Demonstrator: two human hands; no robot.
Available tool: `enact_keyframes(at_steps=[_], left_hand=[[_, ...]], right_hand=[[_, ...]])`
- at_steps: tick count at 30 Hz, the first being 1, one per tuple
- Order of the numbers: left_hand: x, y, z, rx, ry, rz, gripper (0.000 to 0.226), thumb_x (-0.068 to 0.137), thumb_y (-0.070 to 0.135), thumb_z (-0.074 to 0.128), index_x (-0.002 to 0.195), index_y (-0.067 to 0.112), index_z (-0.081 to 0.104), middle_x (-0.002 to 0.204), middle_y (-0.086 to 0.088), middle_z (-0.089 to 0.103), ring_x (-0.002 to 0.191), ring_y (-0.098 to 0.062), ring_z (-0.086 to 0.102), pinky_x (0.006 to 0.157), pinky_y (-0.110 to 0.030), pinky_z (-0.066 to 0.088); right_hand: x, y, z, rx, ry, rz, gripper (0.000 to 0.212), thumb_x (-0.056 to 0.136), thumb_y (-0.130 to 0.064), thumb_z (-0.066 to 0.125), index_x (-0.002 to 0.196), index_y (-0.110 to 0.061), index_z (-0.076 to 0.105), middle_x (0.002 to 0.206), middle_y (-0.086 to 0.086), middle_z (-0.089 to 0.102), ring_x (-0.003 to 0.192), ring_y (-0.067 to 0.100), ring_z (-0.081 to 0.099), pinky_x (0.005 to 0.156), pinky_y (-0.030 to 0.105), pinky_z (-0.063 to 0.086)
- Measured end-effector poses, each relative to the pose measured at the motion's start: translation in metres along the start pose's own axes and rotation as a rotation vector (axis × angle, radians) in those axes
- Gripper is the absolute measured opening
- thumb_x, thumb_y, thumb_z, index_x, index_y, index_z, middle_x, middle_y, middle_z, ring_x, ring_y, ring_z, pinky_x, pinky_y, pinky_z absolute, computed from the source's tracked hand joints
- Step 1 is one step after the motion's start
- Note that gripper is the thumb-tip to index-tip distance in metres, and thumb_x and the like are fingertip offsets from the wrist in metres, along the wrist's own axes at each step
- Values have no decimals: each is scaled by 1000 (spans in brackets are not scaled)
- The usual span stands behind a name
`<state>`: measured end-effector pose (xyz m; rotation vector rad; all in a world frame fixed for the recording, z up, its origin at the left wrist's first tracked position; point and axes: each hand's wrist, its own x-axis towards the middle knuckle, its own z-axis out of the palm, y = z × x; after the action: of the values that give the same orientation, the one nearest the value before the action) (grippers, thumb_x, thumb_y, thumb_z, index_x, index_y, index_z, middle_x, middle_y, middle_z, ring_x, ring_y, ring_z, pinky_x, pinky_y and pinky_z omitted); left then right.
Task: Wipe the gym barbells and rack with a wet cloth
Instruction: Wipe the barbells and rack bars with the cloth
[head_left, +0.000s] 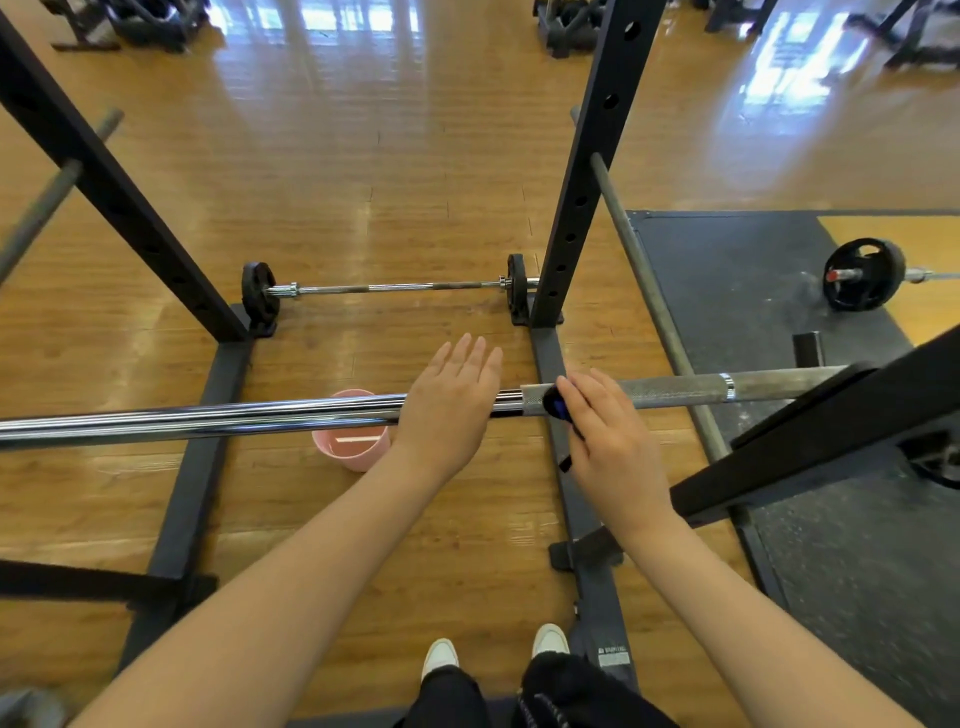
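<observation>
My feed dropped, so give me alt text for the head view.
The right hand presses a dark blue cloth onto a racked barbell, while the left hand rests open on it. Below it, a pink bucket stands on the wooden floor.

**Bright daylight, warped edges**

We see strong window glare on the wooden floor (363, 156) at twelve and one o'clock. Shadows are soft. Wide-angle distortion bends the rack uprights (587, 171) outward. Toward six o'clock, forearms and frame edges turn slightly blurred.
</observation>
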<state>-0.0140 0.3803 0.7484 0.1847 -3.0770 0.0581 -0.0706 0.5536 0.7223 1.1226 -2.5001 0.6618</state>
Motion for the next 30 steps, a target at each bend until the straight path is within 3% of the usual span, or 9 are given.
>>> enact_keyframes(at_steps=[2,4,7,12,17,21,24,28,30], left_hand=[[1,1,0,6,20,-16,61,97,12,45,149,5,15,155,-15,20,145,-26,15,117,-36,5],[2,3,0,16,11,-25,57,98,7,38,149,3,14,155,-17,20,145,-28,15,117,-37,5],[4,4,-2,24,-29,-38,60,96,5,43,149,3,14,156,-18,16,145,-28,10,117,-37,3],[14,3,-6,27,-145,-40,67,89,-1,52,148,4,19,156,-20,13,145,-29,7,117,-37,6],[23,-3,-9,-70,-294,-41,70,88,-1,52,149,6,17,157,-16,10,146,-25,7,118,-35,12],[18,-3,-2,-43,-205,-35,75,89,3,53,150,6,9,158,-14,9,146,-24,6,119,-35,9],[11,0,1,20,-89,-38,66,93,6,42,149,3,9,157,-16,11,146,-26,8,117,-36,6],[6,-2,11,113,162,48,58,76,4,60,132,-4,48,134,-22,52,127,-33,48,108,-44,24],[5,1,14,199,168,45,54,72,5,65,125,-1,57,126,-20,58,121,-33,54,106,-50,24]], right_hand=[[1,-2,-2,8,13,17,35,87,-2,57,122,5,58,122,19,61,118,36,54,99,48,44],[11,-14,4,21,-20,-25,41,79,6,69,119,5,60,120,19,62,117,36,55,102,43,38],[20,-26,10,33,-77,-56,45,76,7,73,119,3,61,121,17,62,119,34,54,103,40,38],[1,-7,-6,15,8,94,46,76,10,70,121,6,58,123,22,59,122,40,51,100,52,41],[19,-28,12,-27,-69,33,48,76,7,71,122,5,58,127,20,58,125,38,48,107,45,25],[6,-8,0,19,-35,72,45,79,9,68,123,7,57,126,22,57,126,40,47,104,48,33],[9,-14,1,16,-28,116,45,78,8,69,121,7,57,125,22,59,125,39,47,104,49,34],[24,-30,12,-10,-84,14,48,70,8,75,117,7,61,120,22,62,121,38,53,102,49,39],[17,-22,8,-17,-95,7,50,72,7,74,120,6,59,124,21,60,123,36,51,105,45,35]])
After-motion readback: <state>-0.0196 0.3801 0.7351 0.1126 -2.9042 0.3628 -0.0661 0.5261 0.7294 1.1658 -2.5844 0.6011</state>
